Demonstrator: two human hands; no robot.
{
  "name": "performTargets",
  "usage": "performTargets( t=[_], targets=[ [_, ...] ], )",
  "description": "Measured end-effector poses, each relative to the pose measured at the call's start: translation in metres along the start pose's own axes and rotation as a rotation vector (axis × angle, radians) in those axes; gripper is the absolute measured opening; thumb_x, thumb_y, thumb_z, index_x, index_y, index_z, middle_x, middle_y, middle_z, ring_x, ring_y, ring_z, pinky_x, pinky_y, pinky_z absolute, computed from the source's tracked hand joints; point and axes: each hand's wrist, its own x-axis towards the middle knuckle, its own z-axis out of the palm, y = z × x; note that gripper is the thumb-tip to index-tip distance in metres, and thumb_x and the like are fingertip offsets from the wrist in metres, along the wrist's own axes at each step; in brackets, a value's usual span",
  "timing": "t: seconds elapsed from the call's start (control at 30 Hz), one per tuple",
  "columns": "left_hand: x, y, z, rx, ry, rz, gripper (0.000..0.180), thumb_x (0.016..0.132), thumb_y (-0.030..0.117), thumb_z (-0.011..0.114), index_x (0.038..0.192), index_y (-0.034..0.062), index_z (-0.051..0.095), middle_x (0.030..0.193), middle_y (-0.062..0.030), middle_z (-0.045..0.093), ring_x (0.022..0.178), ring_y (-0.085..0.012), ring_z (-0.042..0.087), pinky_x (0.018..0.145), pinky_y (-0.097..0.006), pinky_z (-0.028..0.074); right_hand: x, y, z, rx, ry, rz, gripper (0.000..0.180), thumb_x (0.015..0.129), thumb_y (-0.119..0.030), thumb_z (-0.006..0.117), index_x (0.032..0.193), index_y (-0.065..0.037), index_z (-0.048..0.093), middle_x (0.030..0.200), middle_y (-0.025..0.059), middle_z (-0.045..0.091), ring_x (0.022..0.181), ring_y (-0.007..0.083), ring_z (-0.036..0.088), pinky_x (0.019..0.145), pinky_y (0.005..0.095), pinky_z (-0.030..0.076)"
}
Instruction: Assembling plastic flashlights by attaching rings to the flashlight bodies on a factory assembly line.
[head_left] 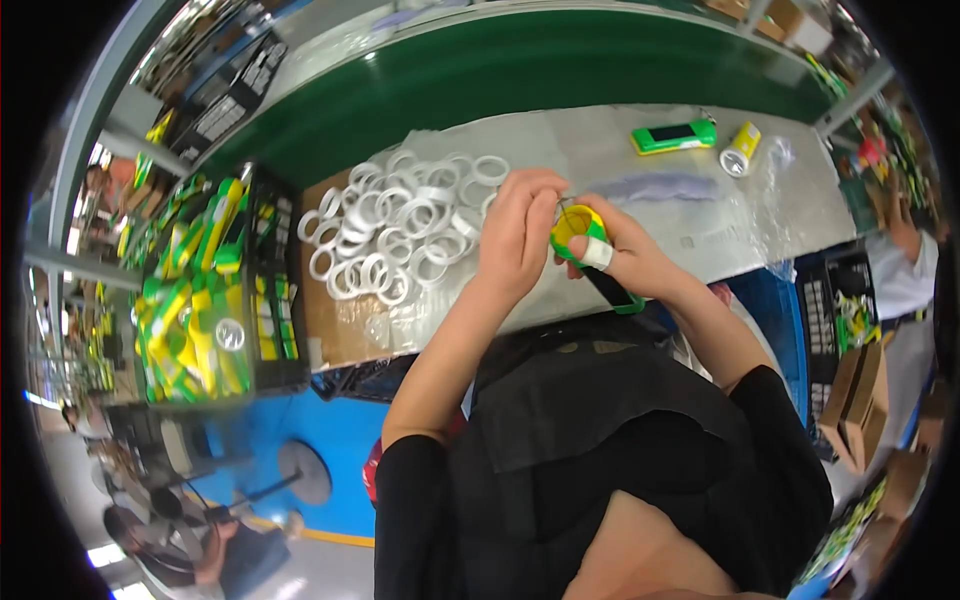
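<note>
My right hand (630,255) grips a green and yellow flashlight body (578,232) with a dark lower end (612,290); a white wrap covers one finger. My left hand (518,235) pinches at the yellow round front of that flashlight, fingers closed on its rim; what the fingertips hold is too small to tell. Just left of the hands lies a heap of several white rings (395,235) on clear plastic over the grey worktable (660,165).
A black crate (265,300) at the left holds several green and yellow flashlights. A finished flashlight (673,135) and a yellow-ended part (740,150) lie at the far right. A green conveyor belt (540,65) runs behind. Cardboard boxes (860,395) and another person's sleeve (905,270) are at right.
</note>
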Motion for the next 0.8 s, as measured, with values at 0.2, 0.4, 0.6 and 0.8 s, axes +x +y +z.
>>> performTargets(
  t=[0.2,0.4,0.6,0.8],
  targets=[
    [0.008,0.005,0.013,0.091,-0.361,0.149,0.020,0.096,0.003,0.043,0.105,0.0019,0.062,0.110,-0.0140,0.058,0.085,-0.0223,0.058,0.075,-0.032,0.048,-0.010,0.017,-0.011,0.312,-0.011,-0.024,0.045,0.097,-0.028,0.058,0.131,-0.003,0.041,0.097,0.0087,0.059,0.076,0.0142,0.061,0.071,0.0295,0.051],
    [0.014,-0.007,0.033,-0.026,-0.434,0.252,0.032,0.101,0.016,0.037,0.107,-0.0018,0.062,0.115,-0.0188,0.061,0.095,-0.0286,0.061,0.080,-0.034,0.049,-0.013,0.036,-0.019,0.311,0.020,-0.092,0.044,0.097,-0.028,0.058,0.130,-0.003,0.042,0.097,0.0072,0.058,0.075,0.0145,0.061,0.069,0.0298,0.051],
    [0.016,-0.009,0.042,-0.026,-0.464,0.200,0.059,0.093,0.044,0.055,0.132,0.0004,0.048,0.121,-0.0159,0.062,0.104,-0.0357,0.061,0.089,-0.044,0.047,-0.014,0.042,-0.024,0.222,0.103,-0.185,0.039,0.097,-0.026,0.058,0.127,-0.003,0.046,0.108,0.0064,0.056,0.093,0.0146,0.058,0.081,0.0301,0.049],
    [0.019,-0.019,0.044,0.205,-0.531,0.374,0.087,0.084,0.064,0.053,0.138,-0.0021,0.041,0.122,-0.0158,0.063,0.111,-0.0338,0.062,0.101,-0.048,0.042,-0.012,0.043,-0.022,0.284,0.146,-0.139,0.043,0.096,-0.024,0.059,0.129,-0.001,0.045,0.117,0.0075,0.056,0.112,0.0165,0.052,0.096,0.0322,0.042]
  ],
)
